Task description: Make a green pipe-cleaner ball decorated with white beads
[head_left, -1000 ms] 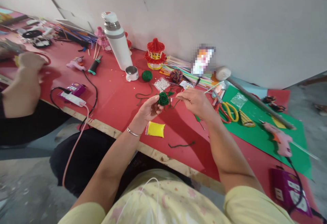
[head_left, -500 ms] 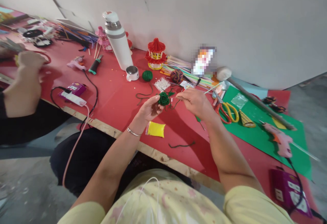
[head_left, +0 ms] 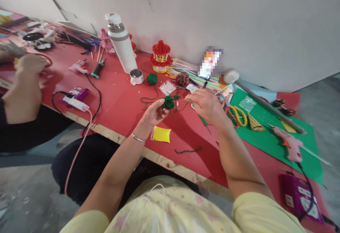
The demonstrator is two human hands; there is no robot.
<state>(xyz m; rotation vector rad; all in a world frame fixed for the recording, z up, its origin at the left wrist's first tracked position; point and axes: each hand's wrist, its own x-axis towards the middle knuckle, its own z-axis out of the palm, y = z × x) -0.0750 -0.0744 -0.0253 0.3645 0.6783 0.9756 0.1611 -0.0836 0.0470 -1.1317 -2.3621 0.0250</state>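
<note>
1. Yarn bundle (head_left: 168, 102), dark green and knotted, sits at the fingertips of the left hand (head_left: 156, 113), thumb against its left side and fingers beneath; that grip is clamped on it, over the red counter (head_left: 117, 111).
2. Right hand (head_left: 206, 104), to the bundle's right and apart from it, pinches its fingertips together on a thin green strand (head_left: 183, 107) leading from the bundle.
3. Left fingers cover the bundle's underside; the strand's end disappears in the right grip, and whether a tool is held there too, I cannot tell.
4. Green-handled tool (head_left: 203, 120) lies partly hidden behind the right hand.
5. Beyond the bundle are a green yarn ball (head_left: 152, 79) and a bag of white beads (head_left: 167, 88).
6. Phone (head_left: 210, 63) by the wall is pixelated; a co-worker's hand (head_left: 33, 63) shows at left, the body cut off.
</note>
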